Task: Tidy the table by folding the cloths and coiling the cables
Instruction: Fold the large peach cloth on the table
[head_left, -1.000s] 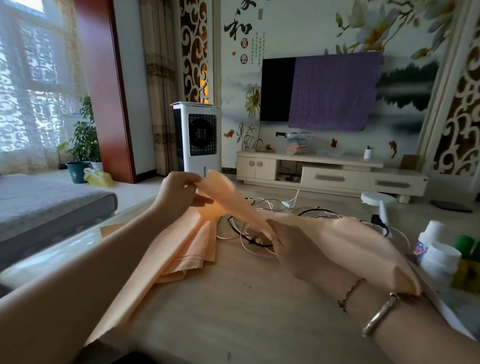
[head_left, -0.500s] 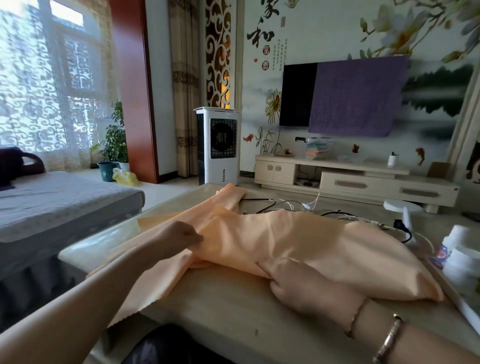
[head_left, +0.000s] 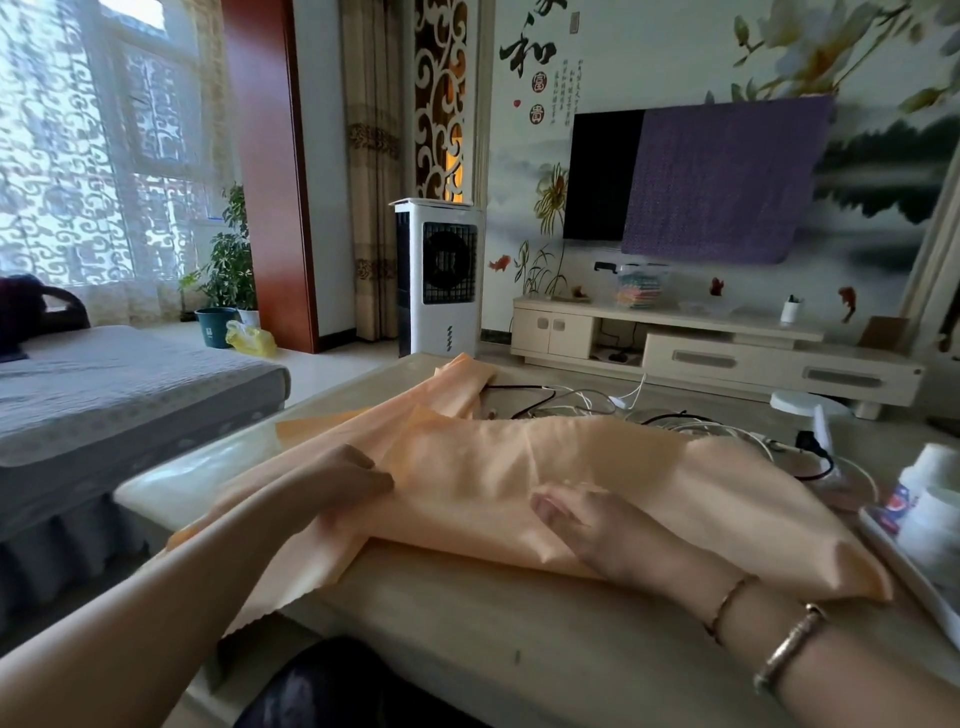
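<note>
A large peach cloth (head_left: 519, 467) lies spread across the wooden table (head_left: 493, 629), and its near left corner hangs over the table edge. My left hand (head_left: 348, 486) sits at the cloth's left side with its fingers curled on a fold of the fabric. My right hand (head_left: 602, 530) rests on top of the cloth near its front edge, fingers stretched out toward the left. A tangle of white and black cables (head_left: 576, 402) lies on the table behind the cloth, partly hidden by it.
White bottles (head_left: 930, 499) stand on a tray at the table's right edge. A white round-based device (head_left: 802, 405) with a black plug sits at the back right. A grey sofa (head_left: 104, 395) is close on the left.
The cloth, held up in the air between both hands a second ago, now lies flat on the table over part of the cables. Both hands have come down onto it.
</note>
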